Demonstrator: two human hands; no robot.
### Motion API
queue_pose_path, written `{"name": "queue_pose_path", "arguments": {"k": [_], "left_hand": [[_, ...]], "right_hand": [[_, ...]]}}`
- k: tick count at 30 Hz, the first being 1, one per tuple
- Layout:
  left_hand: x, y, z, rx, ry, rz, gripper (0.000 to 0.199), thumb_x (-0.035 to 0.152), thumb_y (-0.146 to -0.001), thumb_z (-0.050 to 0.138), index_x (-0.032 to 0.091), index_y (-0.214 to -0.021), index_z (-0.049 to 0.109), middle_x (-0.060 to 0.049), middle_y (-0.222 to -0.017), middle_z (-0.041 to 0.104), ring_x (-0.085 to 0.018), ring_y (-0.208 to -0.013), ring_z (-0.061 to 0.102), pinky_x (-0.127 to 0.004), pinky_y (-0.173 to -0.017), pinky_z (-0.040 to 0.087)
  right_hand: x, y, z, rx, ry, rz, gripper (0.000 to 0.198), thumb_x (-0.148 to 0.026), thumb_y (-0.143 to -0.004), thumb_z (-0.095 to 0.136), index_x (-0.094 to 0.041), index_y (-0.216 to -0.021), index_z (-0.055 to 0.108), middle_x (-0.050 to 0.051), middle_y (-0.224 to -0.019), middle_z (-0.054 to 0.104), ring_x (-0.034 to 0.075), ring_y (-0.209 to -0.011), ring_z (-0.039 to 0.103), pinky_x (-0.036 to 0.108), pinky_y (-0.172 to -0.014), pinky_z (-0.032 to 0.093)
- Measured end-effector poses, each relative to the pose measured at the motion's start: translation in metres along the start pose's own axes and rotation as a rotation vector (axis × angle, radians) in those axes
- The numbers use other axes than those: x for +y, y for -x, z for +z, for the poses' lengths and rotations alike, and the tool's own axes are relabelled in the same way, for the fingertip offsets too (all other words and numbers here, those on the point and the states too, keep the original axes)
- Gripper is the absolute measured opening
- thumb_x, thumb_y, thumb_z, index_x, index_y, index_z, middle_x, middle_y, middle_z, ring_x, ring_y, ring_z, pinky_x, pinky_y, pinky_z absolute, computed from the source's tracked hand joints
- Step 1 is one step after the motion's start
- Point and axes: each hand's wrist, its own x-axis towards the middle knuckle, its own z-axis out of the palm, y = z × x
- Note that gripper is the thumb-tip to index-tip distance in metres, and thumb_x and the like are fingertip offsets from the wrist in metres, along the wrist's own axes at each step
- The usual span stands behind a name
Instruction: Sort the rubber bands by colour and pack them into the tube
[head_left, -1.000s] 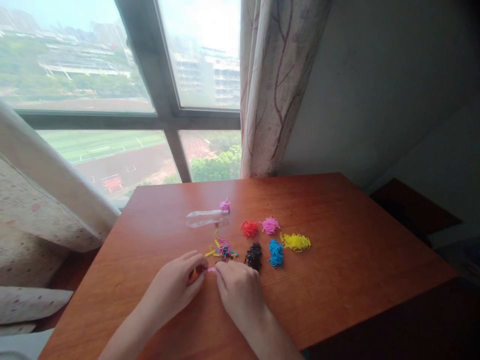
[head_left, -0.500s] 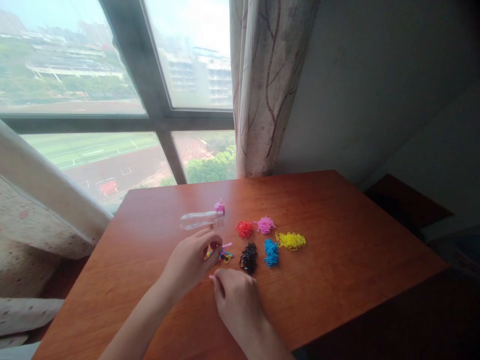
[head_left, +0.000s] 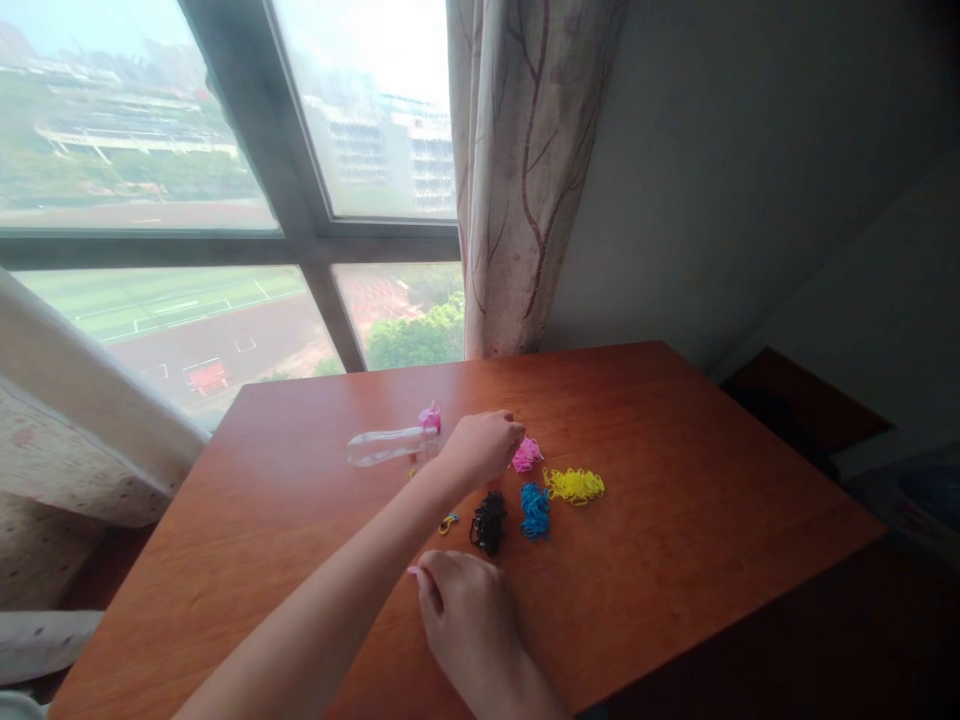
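So the right hand (head_left: pixel 461 595) has thumb and index finger pressed together on a thin pink rubbery strand (head_left: pixel 413 571), just a short end poking out past the fingertips on the left. The left hand (head_left: pixel 484 445) is stretched out ahead of it, fingers curled in, right by a loose pile of pink rubbery loops (head_left: pixel 527 455); can't tell if it's got hold of anything or is touching the pile. Nearer the body from that left hand, and just ahead of the right one, sits a tangled heap of shiny black loops (head_left: pixel 488 523), with a bright blue clump of loops (head_left: pixel 535 511) right beside it. A long yellow heap of loops (head_left: pixel 575 486) is off to the right of the left fingertips. Left of that same hand lies a long clear plastic piece (head_left: pixel 386 447) with a pink bundle (head_left: pixel 430 417) at its near end. A small yellow-and-blue bit (head_left: pixel 448 524) peeks out beside the left forearm.
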Motion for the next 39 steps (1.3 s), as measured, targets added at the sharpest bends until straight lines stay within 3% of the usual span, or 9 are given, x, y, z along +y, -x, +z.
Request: {"name": "queue_pose_path", "arguments": {"k": [6,11,17,21,24,30,39], "left_hand": [[-0.004,0.003,0.0,0.022,0.012,-0.035,0.018,0.021,-0.086,0.054,0.02,-0.09,0.071,-0.008,-0.09,0.069,-0.02,-0.074,0.066,-0.028,-0.064,0.046],[-0.012,0.038,-0.017,0.099,0.052,-0.085,0.018,0.023,-0.089,0.052,0.021,-0.095,0.069,-0.006,-0.095,0.068,-0.018,-0.074,0.065,-0.026,-0.064,0.045],[-0.028,0.103,-0.02,0.172,0.169,-0.193,0.02,0.024,-0.091,0.048,0.021,-0.09,0.068,-0.004,-0.09,0.069,-0.015,-0.069,0.062,-0.024,-0.06,0.042],[-0.038,0.14,-0.006,0.172,0.227,-0.261,0.02,0.026,-0.09,0.049,0.023,-0.091,0.068,-0.002,-0.088,0.068,-0.013,-0.065,0.06,-0.023,-0.06,0.042],[-0.042,0.159,0.002,0.191,0.249,-0.316,0.02,0.028,-0.09,0.049,0.023,-0.094,0.068,-0.001,-0.086,0.068,-0.013,-0.064,0.059,-0.023,-0.06,0.042],[-0.046,0.177,0.009,0.207,0.278,-0.359,0.022,0.028,-0.091,0.045,0.021,-0.09,0.066,0.0,-0.08,0.066,-0.013,-0.059,0.056,-0.022,-0.06,0.042],[-0.049,0.181,0.013,0.204,0.314,-0.38,0.021,0.028,-0.09,0.046,0.022,-0.092,0.066,-0.001,-0.081,0.067,-0.014,-0.064,0.059,-0.023,-0.062,0.044]], "right_hand": [[-0.001,-0.001,-0.001,-0.006,-0.025,0.015,0.015,-0.015,-0.09,0.054,-0.024,-0.078,0.058,-0.003,-0.072,0.068,0.015,-0.065,0.064,0.024,-0.059,0.036],[-0.002,0.002,-0.011,0.046,-0.11,0.013,0.017,-0.017,-0.092,0.052,-0.023,-0.079,0.061,-0.002,-0.072,0.069,0.015,-0.065,0.064,0.024,-0.061,0.036],[0.031,-0.008,-0.066,0.18,-0.149,0.085,0.02,-0.023,-0.095,0.048,-0.023,-0.086,0.067,0.0,-0.075,0.07,0.014,-0.065,0.063,0.023,-0.063,0.038],[0.073,-0.033,-0.106,0.189,0.048,0.132,0.02,-0.026,-0.093,0.051,-0.022,-0.087,0.07,0.001,-0.069,0.069,0.015,-0.06,0.061,0.024,-0.061,0.037],[0.096,-0.054,-0.12,0.179,0.161,0.186,0.019,-0.027,-0.09,0.053,-0.022,-0.09,0.072,0.002,-0.071,0.07,0.016,-0.063,0.062,0.024,-0.06,0.036],[0.108,-0.084,-0.115,0.047,0.254,0.224,0.016,-0.024,-0.087,0.057,-0.024,-0.085,0.073,0.0,-0.068,0.069,0.014,-0.061,0.061,0.024,-0.057,0.033],[0.114,-0.099,-0.11,-0.006,0.29,0.237,0.018,-0.024,-0.086,0.057,-0.024,-0.084,0.075,0.002,-0.07,0.071,0.014,-0.066,0.063,0.023,-0.056,0.032]]}}
